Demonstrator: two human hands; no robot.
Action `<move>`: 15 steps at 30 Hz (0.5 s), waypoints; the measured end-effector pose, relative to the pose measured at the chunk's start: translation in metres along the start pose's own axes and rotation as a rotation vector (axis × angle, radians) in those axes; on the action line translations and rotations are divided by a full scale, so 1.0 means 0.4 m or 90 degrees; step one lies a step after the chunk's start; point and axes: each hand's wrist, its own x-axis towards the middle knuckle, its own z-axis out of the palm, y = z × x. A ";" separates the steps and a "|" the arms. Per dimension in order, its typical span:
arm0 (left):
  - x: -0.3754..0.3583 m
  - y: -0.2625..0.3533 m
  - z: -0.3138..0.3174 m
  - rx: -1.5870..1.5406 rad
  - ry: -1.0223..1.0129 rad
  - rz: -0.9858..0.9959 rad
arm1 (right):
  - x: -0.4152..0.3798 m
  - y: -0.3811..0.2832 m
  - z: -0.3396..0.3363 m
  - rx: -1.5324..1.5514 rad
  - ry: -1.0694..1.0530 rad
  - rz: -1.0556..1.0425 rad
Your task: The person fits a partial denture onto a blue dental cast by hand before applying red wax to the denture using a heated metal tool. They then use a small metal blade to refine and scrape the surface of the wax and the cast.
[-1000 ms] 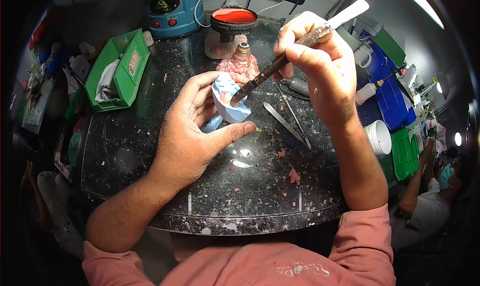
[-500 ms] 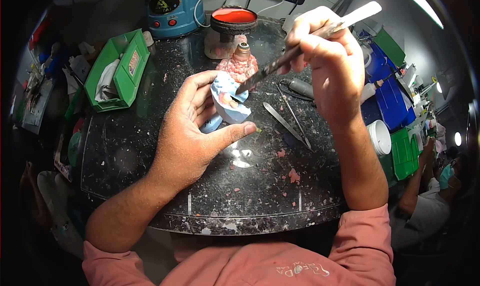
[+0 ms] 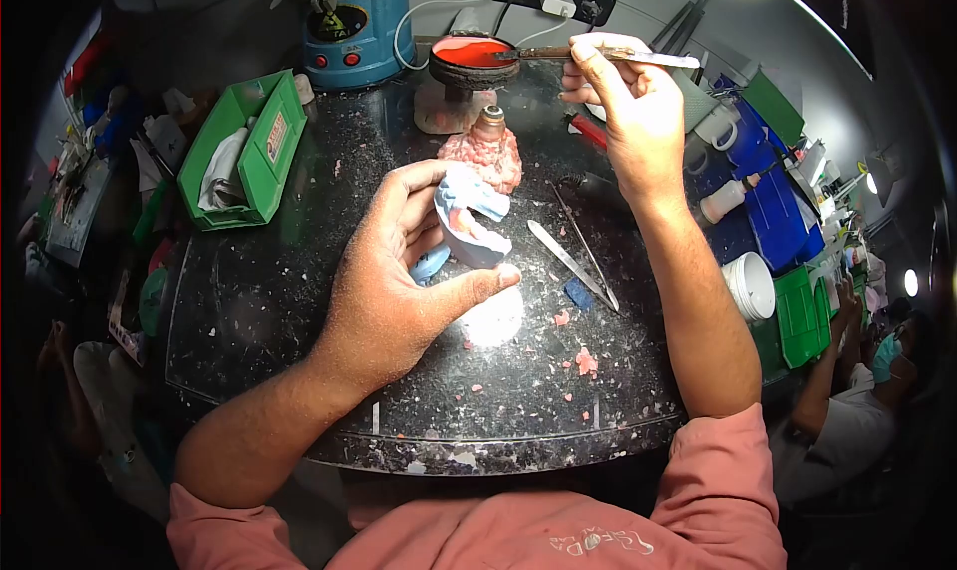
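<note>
My left hand (image 3: 384, 271) is closed around a light blue dental cast (image 3: 485, 251), thumb at its lower edge and fingers behind it. Pink wax and pale teeth show on the inner side of the cast. In my right hand (image 3: 643, 117) is a wax knife (image 3: 546, 54), held level by its handle. Its dark blade reaches left over the rim of a round pot (image 3: 474, 78) of red melted wax, the tip at the wax. Between the cast and the pot stands a burner crusted with pink wax (image 3: 483, 156).
Slim metal tools (image 3: 570, 261) lie right of the cast, near a small blue piece (image 3: 577, 293) and pink wax scraps (image 3: 586, 361). A green bin (image 3: 269, 181) and a blue machine (image 3: 359, 42) stand left and back. At right are a white tub (image 3: 750, 286) and another person (image 3: 847, 411).
My right hand has taken the wax knife from the cast up and away to the wax pot. The cast has turned slightly in my left hand, which still holds it.
</note>
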 end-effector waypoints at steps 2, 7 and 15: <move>0.000 0.000 0.000 -0.002 0.002 -0.003 | 0.000 0.002 -0.004 0.001 -0.008 0.002; 0.000 0.000 0.001 -0.011 0.014 -0.005 | -0.006 0.020 -0.034 0.295 0.102 0.199; 0.003 -0.001 -0.001 0.000 0.017 -0.025 | -0.034 0.033 -0.034 0.256 0.082 0.199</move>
